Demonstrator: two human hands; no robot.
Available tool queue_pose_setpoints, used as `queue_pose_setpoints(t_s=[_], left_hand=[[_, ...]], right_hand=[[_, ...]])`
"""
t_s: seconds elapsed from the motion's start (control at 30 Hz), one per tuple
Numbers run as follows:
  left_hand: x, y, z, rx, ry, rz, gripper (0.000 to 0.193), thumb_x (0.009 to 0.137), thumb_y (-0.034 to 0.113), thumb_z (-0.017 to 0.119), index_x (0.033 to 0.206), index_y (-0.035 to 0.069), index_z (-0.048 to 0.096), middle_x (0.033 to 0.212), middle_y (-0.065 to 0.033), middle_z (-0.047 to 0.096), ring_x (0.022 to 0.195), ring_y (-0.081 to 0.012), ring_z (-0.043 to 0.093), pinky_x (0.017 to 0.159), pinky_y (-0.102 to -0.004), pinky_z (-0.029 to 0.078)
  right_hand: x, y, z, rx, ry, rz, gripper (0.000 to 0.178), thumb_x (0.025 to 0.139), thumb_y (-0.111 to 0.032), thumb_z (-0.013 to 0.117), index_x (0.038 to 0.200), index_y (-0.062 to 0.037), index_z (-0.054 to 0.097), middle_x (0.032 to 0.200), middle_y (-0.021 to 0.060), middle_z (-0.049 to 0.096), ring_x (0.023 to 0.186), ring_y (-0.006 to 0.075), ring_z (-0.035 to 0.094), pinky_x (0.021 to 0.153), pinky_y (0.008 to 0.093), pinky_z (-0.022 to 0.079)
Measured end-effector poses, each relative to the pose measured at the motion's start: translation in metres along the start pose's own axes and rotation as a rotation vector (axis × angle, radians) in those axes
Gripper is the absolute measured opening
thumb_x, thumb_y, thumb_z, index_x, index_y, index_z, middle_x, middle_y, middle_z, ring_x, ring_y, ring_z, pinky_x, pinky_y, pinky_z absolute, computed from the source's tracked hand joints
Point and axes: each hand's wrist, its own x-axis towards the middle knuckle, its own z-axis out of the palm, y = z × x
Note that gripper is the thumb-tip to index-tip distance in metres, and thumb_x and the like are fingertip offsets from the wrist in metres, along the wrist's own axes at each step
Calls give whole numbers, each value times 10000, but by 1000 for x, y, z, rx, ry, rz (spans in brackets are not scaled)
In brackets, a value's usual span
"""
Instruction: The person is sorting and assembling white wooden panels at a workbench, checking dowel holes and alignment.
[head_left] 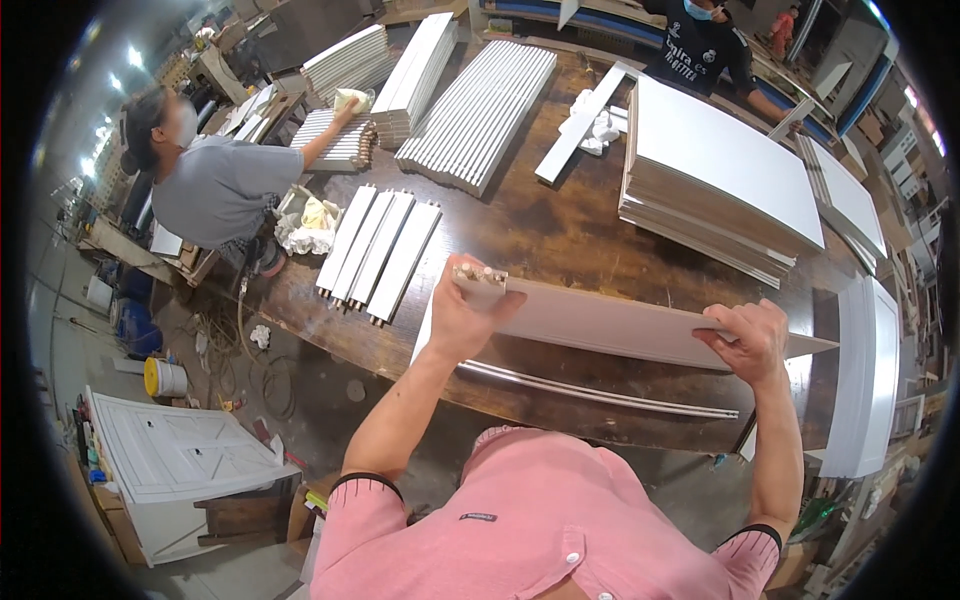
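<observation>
My left hand is closed around a white wooden rail with dowels at its end, at the left end of a thin white panel. The panel stands on edge above the table, its far edge bare brown. At its right end my right hand grips it, thumb on the near face. Below the panel, a long slim white strip lies along the table's near edge. Left of my left hand, several short white rails with dowelled ends lie side by side. How the rail and panel meet is partly hidden by my fingers.
A tall stack of white panels stands at the far right of the brown table. White slats are piled at the back. More white panels are at the right. One person works at left, another at the back.
</observation>
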Motion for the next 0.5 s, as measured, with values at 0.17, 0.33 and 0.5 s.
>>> queue_pose_setpoints(t_s=[0.17,0.33,0.5], left_hand=[[17,0,-18,-82,-99,-111,422,758,50,865,1011,102,532,927,17,626,849,-75,609,758,-271,520],[30,6,-21,29,-262,-191,333,733,54,874,875,93,576,902,6,661,835,-80,611,742,-266,508],[28,-6,-20,43,-251,-57,374,712,46,883,850,98,539,897,-18,666,819,-102,618,740,-278,512]], right_hand=[[5,-2,-3,27,-50,69,269,651,-231,897,827,-149,710,635,11,629,561,216,582,533,361,356],[11,-2,1,175,-116,235,247,662,-230,884,779,-105,706,707,63,685,645,283,644,582,384,434],[10,3,-2,120,-205,197,236,685,-251,870,725,-112,683,692,48,670,629,273,629,579,387,420]])
